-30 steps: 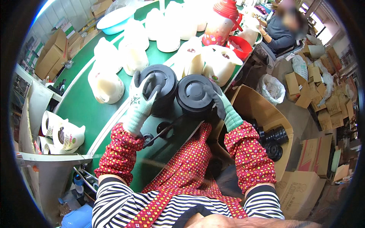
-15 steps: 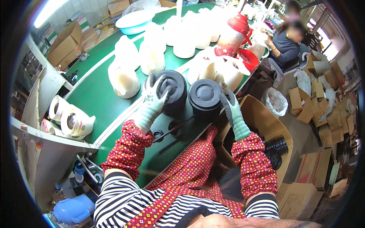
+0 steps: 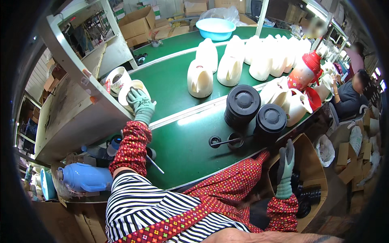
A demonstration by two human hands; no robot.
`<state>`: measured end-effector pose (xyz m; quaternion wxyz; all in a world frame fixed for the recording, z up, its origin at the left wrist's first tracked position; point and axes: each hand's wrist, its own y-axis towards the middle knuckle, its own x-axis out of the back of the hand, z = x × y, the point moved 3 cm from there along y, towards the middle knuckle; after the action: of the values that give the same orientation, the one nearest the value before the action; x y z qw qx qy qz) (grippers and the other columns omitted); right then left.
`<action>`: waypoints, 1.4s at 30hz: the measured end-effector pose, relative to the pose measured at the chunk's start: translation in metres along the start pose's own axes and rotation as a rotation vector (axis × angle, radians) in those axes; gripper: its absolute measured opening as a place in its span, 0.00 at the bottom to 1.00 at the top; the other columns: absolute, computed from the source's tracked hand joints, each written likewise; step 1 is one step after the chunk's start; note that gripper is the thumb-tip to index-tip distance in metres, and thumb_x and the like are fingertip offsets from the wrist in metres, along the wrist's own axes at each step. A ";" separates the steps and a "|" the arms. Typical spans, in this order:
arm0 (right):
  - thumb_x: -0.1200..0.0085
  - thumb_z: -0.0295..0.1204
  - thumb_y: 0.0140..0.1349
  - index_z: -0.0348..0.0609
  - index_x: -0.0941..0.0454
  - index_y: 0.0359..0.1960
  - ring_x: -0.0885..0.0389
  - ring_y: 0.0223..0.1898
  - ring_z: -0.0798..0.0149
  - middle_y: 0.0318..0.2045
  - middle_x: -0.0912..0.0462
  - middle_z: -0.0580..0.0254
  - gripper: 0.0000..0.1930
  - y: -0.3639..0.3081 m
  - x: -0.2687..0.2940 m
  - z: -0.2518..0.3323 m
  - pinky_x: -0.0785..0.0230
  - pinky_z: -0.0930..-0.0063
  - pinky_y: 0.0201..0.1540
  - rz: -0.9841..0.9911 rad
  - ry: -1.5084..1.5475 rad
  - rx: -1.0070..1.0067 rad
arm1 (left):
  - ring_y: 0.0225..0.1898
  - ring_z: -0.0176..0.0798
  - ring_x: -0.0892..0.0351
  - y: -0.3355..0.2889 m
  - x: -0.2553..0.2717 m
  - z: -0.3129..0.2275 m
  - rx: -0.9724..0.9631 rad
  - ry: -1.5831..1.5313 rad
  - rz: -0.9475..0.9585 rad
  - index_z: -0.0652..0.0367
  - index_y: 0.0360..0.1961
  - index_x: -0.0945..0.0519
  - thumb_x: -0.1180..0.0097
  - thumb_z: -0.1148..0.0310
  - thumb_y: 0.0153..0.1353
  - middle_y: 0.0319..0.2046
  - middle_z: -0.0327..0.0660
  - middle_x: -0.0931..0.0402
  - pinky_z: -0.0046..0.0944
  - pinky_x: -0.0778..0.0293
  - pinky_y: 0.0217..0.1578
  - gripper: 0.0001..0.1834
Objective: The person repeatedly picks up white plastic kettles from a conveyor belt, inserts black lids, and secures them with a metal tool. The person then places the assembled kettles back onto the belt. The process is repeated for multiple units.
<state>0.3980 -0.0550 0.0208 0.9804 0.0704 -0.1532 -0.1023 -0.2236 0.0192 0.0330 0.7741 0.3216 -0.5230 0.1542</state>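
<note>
My left hand (image 3: 139, 106), in a green glove, reaches out to the left and closes over the rim of a cream shell (image 3: 131, 86) lying on its side by the grey shelf. A second such shell (image 3: 116, 79) lies just behind it. My right hand (image 3: 286, 162), also gloved, hangs with fingers straight and empty over the open cardboard box (image 3: 314, 162) of black parts at my right. Two stacks of black round lids (image 3: 242, 105) (image 3: 270, 120) stand on the green belt (image 3: 182, 150) between my hands.
Several cream jug bodies (image 3: 200, 77) stand across the belt, with a red flask (image 3: 306, 71) and a blue basin (image 3: 215, 28) beyond. A black ring and rod (image 3: 221, 141) lie near the front. A blue flask (image 3: 85, 177) sits lower left. A seated person (image 3: 352, 95) works at right.
Both hands have left the black lid stacks. My left hand swung out left to the cream shell; my right hand dropped to the box at my right. My view turned left.
</note>
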 end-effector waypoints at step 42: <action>0.40 0.39 0.74 0.35 0.30 0.71 0.18 0.58 0.60 0.62 0.19 0.55 0.30 -0.194 0.041 0.071 0.25 0.64 0.63 0.157 0.959 -0.375 | 0.79 0.49 0.44 -0.301 0.100 -0.135 -1.188 -1.934 1.197 0.62 0.81 0.49 0.20 0.59 0.56 0.80 0.49 0.46 0.50 0.44 0.76 0.61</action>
<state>0.3788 -0.2600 0.0661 0.9408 -0.0791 0.3295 -0.0104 0.0858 -0.1255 -0.0111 -0.0844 -0.3750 -0.9201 -0.0748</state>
